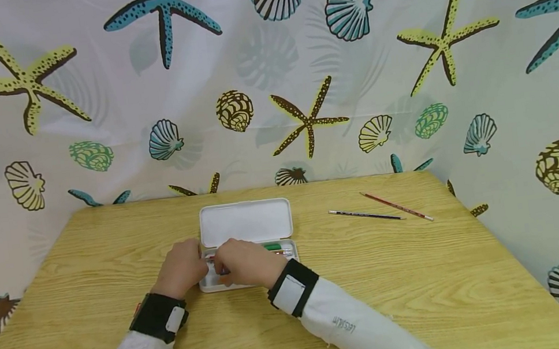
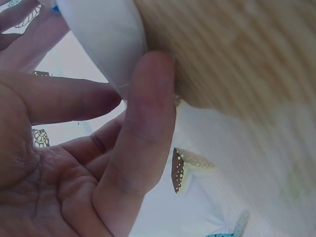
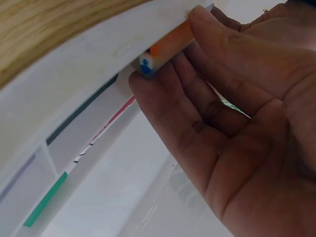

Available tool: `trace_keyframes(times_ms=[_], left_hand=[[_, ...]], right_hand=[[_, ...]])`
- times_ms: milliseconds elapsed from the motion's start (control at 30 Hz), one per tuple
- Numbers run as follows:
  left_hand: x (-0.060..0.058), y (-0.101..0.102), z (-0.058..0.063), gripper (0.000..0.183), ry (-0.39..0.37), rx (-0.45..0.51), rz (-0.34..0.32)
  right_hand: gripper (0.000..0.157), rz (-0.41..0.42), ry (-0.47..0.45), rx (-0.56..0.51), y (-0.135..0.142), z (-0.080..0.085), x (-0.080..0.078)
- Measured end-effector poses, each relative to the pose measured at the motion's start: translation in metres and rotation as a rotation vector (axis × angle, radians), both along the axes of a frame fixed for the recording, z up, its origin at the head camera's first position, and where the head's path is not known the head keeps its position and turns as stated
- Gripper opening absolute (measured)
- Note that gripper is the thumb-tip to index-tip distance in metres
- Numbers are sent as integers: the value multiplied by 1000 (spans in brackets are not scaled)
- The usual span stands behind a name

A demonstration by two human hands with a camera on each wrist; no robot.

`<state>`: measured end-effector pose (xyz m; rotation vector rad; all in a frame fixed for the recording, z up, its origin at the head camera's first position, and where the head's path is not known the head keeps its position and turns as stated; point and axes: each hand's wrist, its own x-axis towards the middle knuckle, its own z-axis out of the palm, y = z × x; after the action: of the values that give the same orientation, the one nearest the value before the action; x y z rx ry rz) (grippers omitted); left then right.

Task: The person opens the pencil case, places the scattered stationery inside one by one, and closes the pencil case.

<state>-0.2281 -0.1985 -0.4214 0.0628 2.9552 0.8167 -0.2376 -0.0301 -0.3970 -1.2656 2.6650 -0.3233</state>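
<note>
A white pencil case [image 1: 246, 223] lies on the table with its lid laid back. My left hand [image 1: 181, 268] pinches the left end of the case; in the left wrist view thumb and forefinger meet at its white wall [image 2: 106, 37]. Over the case's tray, my right hand [image 1: 251, 262] holds a small orange-and-white block [image 3: 173, 42] that looks like an eraser, between thumb and fingers. Its white end bears a blue mark. Inside the case, a green piece [image 1: 272, 247] and a red-and-white pencil [image 3: 116, 116] show; the right hand hides part of the tray.
Two pencils lie on the wooden table [image 1: 376, 279] to the right of the case: a dark one [image 1: 366, 214] and a red one [image 1: 395, 205]. A cloth [image 1: 257, 160] printed with shells and starfish hangs behind and beside the table.
</note>
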Motion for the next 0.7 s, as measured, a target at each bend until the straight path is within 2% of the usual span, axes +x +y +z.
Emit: trace_keyframes(times_ms=[700], left_hand=[[4, 2, 2, 6, -1, -16, 5]], right_hand=[[7, -17, 11, 7, -1, 0, 1]])
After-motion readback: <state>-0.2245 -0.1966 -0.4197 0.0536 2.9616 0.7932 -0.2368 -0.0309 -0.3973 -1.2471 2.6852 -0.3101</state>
